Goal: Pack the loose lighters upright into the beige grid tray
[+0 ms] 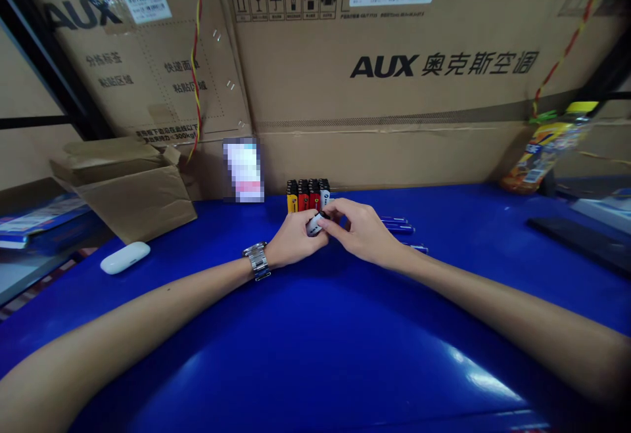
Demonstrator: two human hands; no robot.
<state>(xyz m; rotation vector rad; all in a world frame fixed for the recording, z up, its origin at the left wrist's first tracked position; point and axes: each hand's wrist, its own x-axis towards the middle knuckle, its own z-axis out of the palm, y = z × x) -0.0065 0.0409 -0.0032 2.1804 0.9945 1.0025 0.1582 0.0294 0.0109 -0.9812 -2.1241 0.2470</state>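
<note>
Both my hands meet over the blue table near its far middle. My left hand, with a metal watch on the wrist, is closed round a small white lighter. My right hand pinches the same lighter from the right with thumb and fingertips. Just behind the hands stands a row of upright lighters: yellow, red, red and white, touching side by side. Several blue lighters lie flat on the table to the right of my right hand.
A white earbud case lies at the left. An open cardboard box stands behind it. Large AUX cartons wall off the back. A bottle with a yellow label leans at the right, near a dark flat object.
</note>
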